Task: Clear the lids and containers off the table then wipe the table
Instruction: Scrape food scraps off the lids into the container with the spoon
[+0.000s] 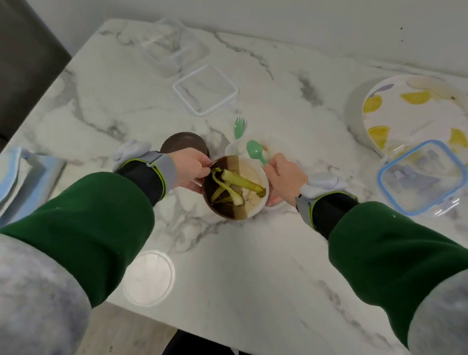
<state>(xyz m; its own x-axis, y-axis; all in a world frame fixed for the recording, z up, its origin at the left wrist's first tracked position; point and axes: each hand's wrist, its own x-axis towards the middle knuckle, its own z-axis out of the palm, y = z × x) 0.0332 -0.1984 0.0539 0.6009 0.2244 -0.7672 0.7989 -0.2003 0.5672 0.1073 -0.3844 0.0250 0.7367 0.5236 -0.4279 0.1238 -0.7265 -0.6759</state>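
Holding bowl [236, 190] over desk [277, 252] centre, both hands curled round rim: left hand [191, 170] on 9 o'clock side, right hand [282, 178] on 3 o'clock side. Right hand pinches also green spoon [253, 148], long axis toward 11 o'clock, scoop end far. Peel [238, 184] lies in bowl. Blue-rimmed container [422, 179] at 3 o'clock, square lid [205, 90] at 12 o'clock, round lid [149, 277] at 7 o'clock.

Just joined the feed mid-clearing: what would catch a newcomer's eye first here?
The left hand and right hand grip a brown-and-white bowl holding yellow-green peel at the middle of the table. At right, a blue-rimmed container overlaps the near side of a lemon-print plate; a round white lid lies by the near edge.
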